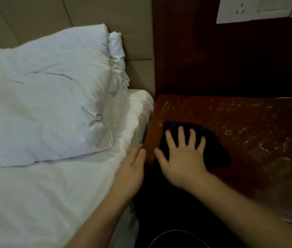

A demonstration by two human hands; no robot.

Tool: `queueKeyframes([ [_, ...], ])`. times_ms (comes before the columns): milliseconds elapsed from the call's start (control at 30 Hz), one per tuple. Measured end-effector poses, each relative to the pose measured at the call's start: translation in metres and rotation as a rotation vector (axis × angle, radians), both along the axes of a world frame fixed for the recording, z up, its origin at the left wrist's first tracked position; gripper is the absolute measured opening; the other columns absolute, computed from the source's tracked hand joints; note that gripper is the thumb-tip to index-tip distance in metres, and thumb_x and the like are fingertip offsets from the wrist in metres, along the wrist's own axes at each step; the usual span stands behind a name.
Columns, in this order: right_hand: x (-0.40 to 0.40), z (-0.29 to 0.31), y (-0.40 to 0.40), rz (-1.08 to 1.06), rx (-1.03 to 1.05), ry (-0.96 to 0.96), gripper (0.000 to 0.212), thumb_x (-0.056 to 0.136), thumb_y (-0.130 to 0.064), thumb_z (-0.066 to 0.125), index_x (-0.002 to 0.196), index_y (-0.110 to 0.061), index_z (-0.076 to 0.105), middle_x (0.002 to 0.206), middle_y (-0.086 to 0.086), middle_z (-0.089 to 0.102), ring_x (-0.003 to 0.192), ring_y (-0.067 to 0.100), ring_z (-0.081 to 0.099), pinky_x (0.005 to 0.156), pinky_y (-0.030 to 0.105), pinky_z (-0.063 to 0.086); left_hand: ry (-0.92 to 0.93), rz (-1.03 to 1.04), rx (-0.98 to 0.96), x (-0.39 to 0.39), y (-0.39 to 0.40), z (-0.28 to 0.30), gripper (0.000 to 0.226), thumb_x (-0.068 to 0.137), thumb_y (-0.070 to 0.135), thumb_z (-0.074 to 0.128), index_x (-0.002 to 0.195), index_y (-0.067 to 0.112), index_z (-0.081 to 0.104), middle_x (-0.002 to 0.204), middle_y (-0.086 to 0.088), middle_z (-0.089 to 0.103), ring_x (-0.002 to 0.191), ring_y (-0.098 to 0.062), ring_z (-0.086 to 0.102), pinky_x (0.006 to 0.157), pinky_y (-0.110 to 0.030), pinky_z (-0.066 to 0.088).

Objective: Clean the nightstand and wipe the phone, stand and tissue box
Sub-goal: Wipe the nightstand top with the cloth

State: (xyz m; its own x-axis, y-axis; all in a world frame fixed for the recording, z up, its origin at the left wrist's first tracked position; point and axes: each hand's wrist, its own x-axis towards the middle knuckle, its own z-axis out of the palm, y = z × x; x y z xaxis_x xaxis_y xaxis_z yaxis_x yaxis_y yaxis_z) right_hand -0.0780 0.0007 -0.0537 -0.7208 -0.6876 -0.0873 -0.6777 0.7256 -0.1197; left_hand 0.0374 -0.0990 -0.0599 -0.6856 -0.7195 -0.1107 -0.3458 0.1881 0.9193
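While the right hand (182, 158) presses a dark cloth (213, 149) flat with fingers spread, the nightstand (249, 126) shows wet streaks toward two o'clock. At nine o'clock the left hand (132, 169), fingers straight, rests against the bed (52, 194) edge; a pillow (43, 97) lies beyond, a wall socket (240, 9) at one o'clock.

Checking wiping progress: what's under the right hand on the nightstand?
A dark cloth lies flat under the right hand, whose spread fingers press it onto the nightstand top. The wood beneath cloth and palm is covered, so its state cannot be seen.
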Motion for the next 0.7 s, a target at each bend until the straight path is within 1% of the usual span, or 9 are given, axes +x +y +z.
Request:
queueKeyframes([
  [33,0.018,-0.004,0.002,0.027,-0.023,0.029,0.073,0.097,-0.065,0.009,0.159,-0.027,-0.003,0.165,0.015,-0.011,0.149,0.044,-0.011,0.116,0.066,-0.007,0.035,0.032,0.045,0.0,-0.002,0.002,0.036,0.11,0.03,0.044,0.142,0.023,0.06,0.143,0.006,0.06,0.133,-0.009,0.053,0.121,-0.032,0.034],
  [133,0.054,-0.012,0.01,0.099,-0.111,0.019,0.071,0.094,-0.061,0.026,0.15,-0.021,0.042,0.155,0.022,0.035,0.14,0.052,0.031,0.108,0.071,0.016,0.06,0.043,0.146,-0.002,-0.003,0.005,0.036,0.11,0.023,0.044,0.141,0.023,0.061,0.139,0.008,0.062,0.131,-0.007,0.054,0.116,-0.028,0.037],
  [167,0.052,-0.012,0.008,0.105,-0.123,0.025,0.071,0.092,-0.062,0.029,0.147,-0.021,0.048,0.152,0.022,0.041,0.138,0.052,0.036,0.106,0.07,0.018,0.07,0.051,0.169,-0.002,-0.003,0.007,0.036,0.11,0.024,0.044,0.141,0.023,0.061,0.138,0.009,0.061,0.131,-0.007,0.054,0.115,-0.027,0.037],
  [200,0.046,-0.01,0.003,0.114,-0.112,0.008,0.071,0.093,-0.063,0.026,0.15,-0.025,0.043,0.156,0.021,0.034,0.142,0.05,0.03,0.108,0.07,0.014,0.068,0.052,0.179,-0.002,-0.003,0.006,0.036,0.109,0.024,0.045,0.142,0.023,0.061,0.137,0.01,0.061,0.131,-0.006,0.054,0.115,-0.026,0.036],
  [300,0.009,-0.003,-0.022,0.073,-0.042,-0.008,0.075,0.095,-0.07,0.009,0.159,-0.033,-0.001,0.166,0.01,-0.012,0.151,0.038,-0.013,0.117,0.063,-0.01,0.094,0.059,0.225,-0.001,-0.005,0.007,0.036,0.109,0.028,0.046,0.139,0.022,0.063,0.14,0.008,0.063,0.131,-0.006,0.056,0.12,-0.032,0.037],
  [433,0.0,0.001,-0.038,0.004,-0.038,-0.034,0.074,0.095,-0.07,0.005,0.158,-0.034,-0.008,0.165,0.009,-0.017,0.15,0.037,-0.017,0.117,0.063,-0.01,0.1,0.032,0.287,-0.002,-0.007,0.006,0.041,0.109,0.041,0.042,0.14,0.025,0.063,0.141,0.004,0.064,0.13,-0.008,0.058,0.118,-0.036,0.041],
  [567,0.043,0.0,-0.011,0.097,-0.011,-0.021,0.077,0.084,-0.066,-0.015,0.155,-0.037,-0.016,0.163,0.012,-0.022,0.147,0.042,-0.022,0.115,0.066,-0.012,0.082,0.056,0.308,-0.003,-0.009,0.002,0.04,0.109,0.042,0.037,0.137,0.027,0.062,0.145,0.006,0.058,0.133,-0.008,0.052,0.112,-0.029,0.038],
  [600,0.047,0.003,-0.006,0.125,0.015,-0.033,0.078,0.083,-0.067,-0.013,0.155,-0.037,-0.016,0.163,0.011,-0.023,0.147,0.042,-0.023,0.115,0.066,-0.012,0.079,0.05,0.305,-0.004,-0.009,0.002,0.042,0.109,0.042,0.037,0.139,0.027,0.061,0.146,0.007,0.057,0.135,-0.009,0.051,0.114,-0.03,0.038],
  [700,0.03,0.018,-0.009,0.149,0.12,-0.108,0.071,0.096,-0.068,0.011,0.156,-0.038,-0.011,0.163,0.011,-0.022,0.147,0.044,-0.021,0.115,0.066,-0.009,0.072,0.042,0.303,-0.003,-0.011,0.005,0.046,0.109,0.046,0.037,0.142,0.025,0.06,0.146,0.007,0.057,0.135,-0.009,0.051,0.116,-0.031,0.036],
])
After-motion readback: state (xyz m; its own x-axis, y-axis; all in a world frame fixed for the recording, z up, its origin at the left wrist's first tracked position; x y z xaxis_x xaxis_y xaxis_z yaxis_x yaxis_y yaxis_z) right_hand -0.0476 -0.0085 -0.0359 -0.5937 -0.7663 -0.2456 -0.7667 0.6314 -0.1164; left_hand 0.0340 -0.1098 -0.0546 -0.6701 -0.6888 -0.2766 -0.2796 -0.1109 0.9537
